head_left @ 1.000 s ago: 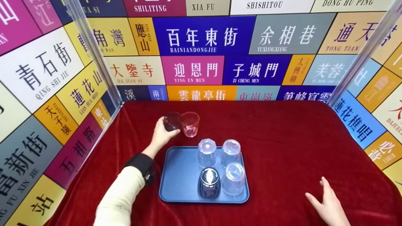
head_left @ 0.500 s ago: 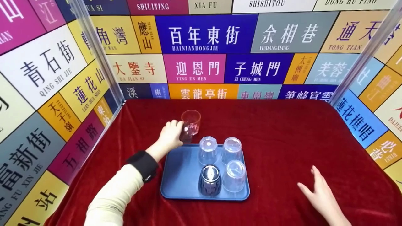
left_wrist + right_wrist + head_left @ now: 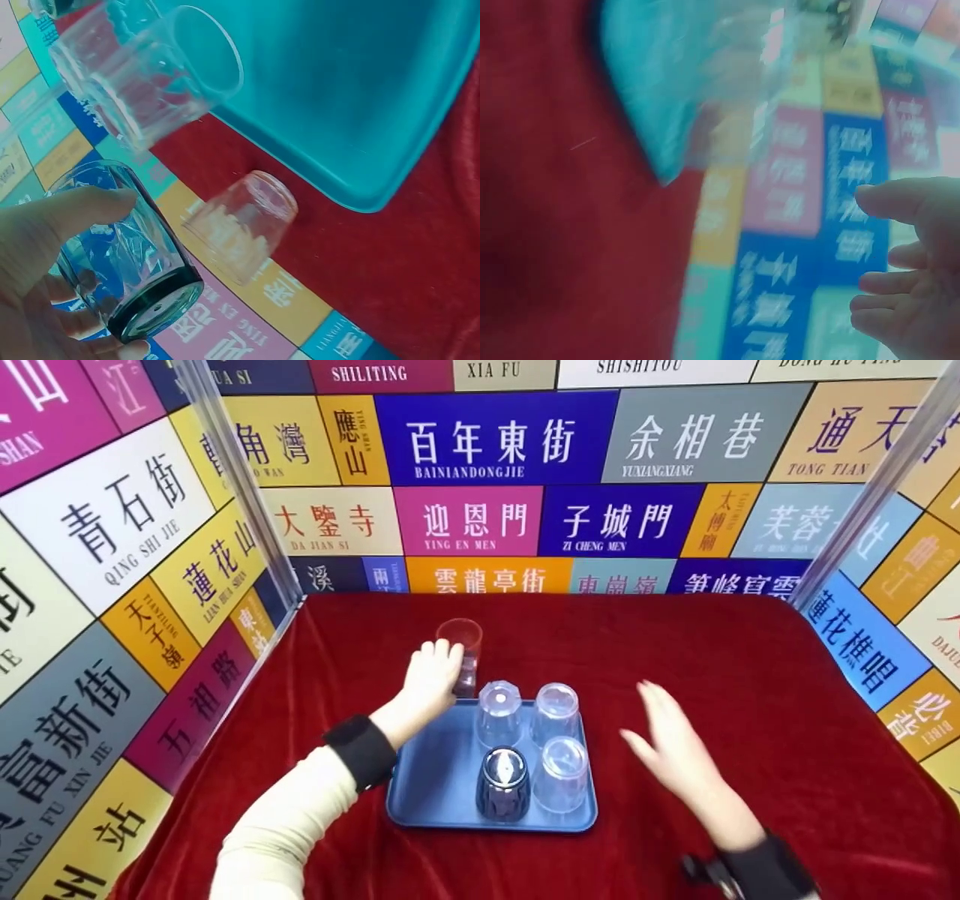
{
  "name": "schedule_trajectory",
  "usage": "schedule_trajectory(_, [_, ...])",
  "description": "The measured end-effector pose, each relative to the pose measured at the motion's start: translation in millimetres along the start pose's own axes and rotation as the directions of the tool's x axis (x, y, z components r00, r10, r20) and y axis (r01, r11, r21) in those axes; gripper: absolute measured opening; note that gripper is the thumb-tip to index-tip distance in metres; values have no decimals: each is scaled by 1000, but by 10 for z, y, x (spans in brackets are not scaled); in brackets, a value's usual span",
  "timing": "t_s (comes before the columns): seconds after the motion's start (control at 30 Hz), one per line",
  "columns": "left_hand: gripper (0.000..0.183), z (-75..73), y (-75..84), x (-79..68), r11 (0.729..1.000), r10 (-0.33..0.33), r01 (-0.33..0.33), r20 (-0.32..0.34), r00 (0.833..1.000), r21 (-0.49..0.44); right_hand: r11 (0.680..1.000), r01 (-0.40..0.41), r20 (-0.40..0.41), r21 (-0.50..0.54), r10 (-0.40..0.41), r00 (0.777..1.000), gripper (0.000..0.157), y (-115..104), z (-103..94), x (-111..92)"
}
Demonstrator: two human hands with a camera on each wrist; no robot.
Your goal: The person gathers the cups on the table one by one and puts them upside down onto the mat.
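My left hand (image 3: pixel 431 679) grips a smoky see-through glass (image 3: pixel 142 259), which has a thick dark base. In the left wrist view, the thumb lies along one side and the fingers curl round the other. The glass is held tilted over the tray's back edge. Just behind it stands a pink see-through glass (image 3: pixel 460 631), partly covered by the hand in the head view. My right hand (image 3: pixel 675 742) is held in the air right of the tray, fingers extended and thumb apart, holding nothing; its wrist view is blurred.
On the blue tray (image 3: pixel 427 791), three clear glasses stand upside down: one back left (image 3: pixel 499 712), another back right (image 3: pixel 556 709), a third front right (image 3: pixel 561 780). A dark glass (image 3: pixel 504 791) is upside down at front. Red cloth (image 3: pixel 637 645) covers the table.
My left hand has carried the smoky glass rightward, from beside the pink glass to in front of it. My right hand has moved left and away from me, towards the tray.
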State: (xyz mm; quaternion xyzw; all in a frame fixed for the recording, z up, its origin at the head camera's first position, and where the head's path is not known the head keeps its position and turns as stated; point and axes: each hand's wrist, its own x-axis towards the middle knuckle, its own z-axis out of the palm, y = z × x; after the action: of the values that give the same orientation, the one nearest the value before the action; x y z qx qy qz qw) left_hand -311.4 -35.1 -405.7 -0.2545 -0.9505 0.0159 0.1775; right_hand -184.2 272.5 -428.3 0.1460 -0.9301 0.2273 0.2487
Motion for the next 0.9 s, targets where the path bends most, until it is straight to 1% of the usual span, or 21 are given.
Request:
schedule_trajectory(0.07, [58,-24,65,14,1000,8,-8,-4,1000,3,997,68,25,-19,-68,997,63,-154,55,202])
schedule_trajectory(0.17, [61,-52,186,31,999,35,-35,-8,999,2,989,143,87,-35,-140,986,65,-382,152,457])
schedule_trajectory(0.27, [64,-100,319,43,998,68,-68,-13,998,4,978,198,141,-71,-186,972,68,-562,273,647])
schedule_trajectory(0.37, [66,-166,439,42,995,103,-102,-15,995,17,963,247,162,-111,-228,960,73,-676,415,779])
schedule_trajectory(0.5, [67,-242,564,30,988,148,-147,-24,989,44,938,309,154,-154,-287,946,76,-746,578,859])
schedule_trajectory(0.57, [67,-260,603,22,986,157,-155,-23,987,56,929,329,143,-172,-307,941,77,-762,634,866])
schedule_trajectory(0.7, [66,-271,644,7,986,156,-152,-45,987,74,929,331,117,-165,-315,942,77,-789,671,857])
schedule_trajectory(0.9, [64,-271,658,-8,984,161,-153,-81,984,94,940,303,111,-155,-288,951,71,-814,637,858])
